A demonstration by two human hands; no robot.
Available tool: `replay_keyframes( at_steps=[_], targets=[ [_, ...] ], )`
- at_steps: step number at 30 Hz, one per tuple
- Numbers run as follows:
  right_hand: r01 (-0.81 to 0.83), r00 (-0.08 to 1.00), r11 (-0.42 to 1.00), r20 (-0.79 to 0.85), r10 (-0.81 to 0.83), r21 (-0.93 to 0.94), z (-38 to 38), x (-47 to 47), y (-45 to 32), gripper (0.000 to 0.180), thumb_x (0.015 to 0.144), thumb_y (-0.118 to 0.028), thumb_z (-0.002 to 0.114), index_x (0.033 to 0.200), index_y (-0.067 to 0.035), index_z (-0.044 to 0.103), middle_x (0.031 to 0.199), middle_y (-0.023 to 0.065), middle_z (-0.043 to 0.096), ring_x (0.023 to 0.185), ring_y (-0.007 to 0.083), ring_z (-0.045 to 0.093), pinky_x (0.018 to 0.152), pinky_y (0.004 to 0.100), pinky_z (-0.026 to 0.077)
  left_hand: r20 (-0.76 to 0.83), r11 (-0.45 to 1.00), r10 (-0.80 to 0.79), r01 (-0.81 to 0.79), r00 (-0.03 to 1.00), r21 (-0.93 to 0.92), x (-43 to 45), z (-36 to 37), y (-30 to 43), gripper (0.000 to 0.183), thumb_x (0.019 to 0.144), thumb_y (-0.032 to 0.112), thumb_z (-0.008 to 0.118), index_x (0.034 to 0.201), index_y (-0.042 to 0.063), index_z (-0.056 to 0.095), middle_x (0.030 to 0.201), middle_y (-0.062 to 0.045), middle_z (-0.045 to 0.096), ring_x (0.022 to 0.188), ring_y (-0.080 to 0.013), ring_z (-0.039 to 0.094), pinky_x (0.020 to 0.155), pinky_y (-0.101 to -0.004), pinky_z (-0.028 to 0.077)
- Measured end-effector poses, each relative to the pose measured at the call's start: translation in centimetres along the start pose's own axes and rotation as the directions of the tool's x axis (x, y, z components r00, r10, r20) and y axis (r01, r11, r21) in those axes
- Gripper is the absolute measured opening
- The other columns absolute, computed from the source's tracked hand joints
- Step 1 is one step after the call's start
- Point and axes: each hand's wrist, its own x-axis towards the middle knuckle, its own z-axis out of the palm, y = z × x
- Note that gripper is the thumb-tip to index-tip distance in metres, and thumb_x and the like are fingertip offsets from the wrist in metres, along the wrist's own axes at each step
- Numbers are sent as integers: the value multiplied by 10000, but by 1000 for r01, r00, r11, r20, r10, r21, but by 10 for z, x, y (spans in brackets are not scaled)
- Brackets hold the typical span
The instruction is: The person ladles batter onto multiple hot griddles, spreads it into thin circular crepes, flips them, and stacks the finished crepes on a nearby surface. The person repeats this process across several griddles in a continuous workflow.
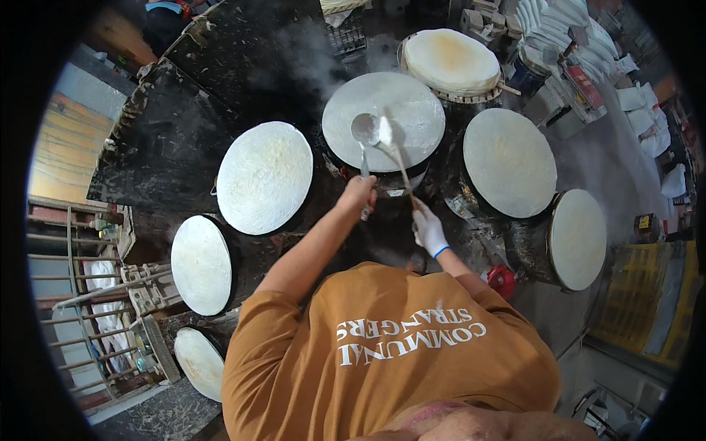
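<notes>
My bare left hand [358, 196] grips the handle of a metal ladle [365, 130]. The ladle's bowl is over a round, greyish-white cooking surface [422, 118] straight ahead; I cannot tell whether it touches. My right hand [429, 227], in a white glove, holds the brown handle of a long thin tool [401, 165]. That tool's white-coated head [385, 131] is just right of the ladle bowl, over the same surface. On the left is a round surface covered by a white sheet [266, 177], and another pale round surface [510, 162] is on the right.
Behind the middle surface, a stack of pale round flatbreads [449, 62] rests on a slatted tray [473, 100]. More round surfaces stand at far left [201, 265], lower left [198, 364] and far right [579, 240]. Steam [314, 63] rises near dark panels [165, 132]. A metal rack [70, 286] is left.
</notes>
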Motion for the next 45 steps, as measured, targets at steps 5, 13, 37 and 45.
replay_keyframes(
  at_steps=[5,13,37,45],
  targets=[
    [-136,976,990,175,126,44,-8,1,-81,421,1000,-242,500,1405,-126,505,641,-11,507,447,72,418,400,248,332,314,615,2,247,949,-749,-25,0,33,355,1054,287,346,751,114,411,501,4,346,414,-175,365,461,-329,322],
    [201,970,849,-25,-243,-488,-68,92,-59,466,984,-262,477,1421,-101,452,926,212,601,787,351,566,712,421,451,342,641,467,-46,816,-766,-98,1,28,327,1075,333,327,920,106,505,451,30,340,370,-126,354,485,-266,334],
    [361,919,427,240,-311,-829,-68,35,-17,489,980,-186,457,1436,-14,406,1373,278,504,1213,424,528,1010,441,426,-131,579,220,-238,967,-780,-265,-20,-146,271,1049,264,398,838,97,430,451,14,351,362,-128,338,404,-282,292],
    [688,575,666,777,-257,-289,150,-131,22,387,971,-216,533,1297,-11,493,1031,175,630,863,279,613,748,365,492,-456,503,187,-484,870,-716,-392,-59,-245,352,1027,448,458,892,123,449,476,21,371,368,-99,330,383,-253,264]
  ],
)
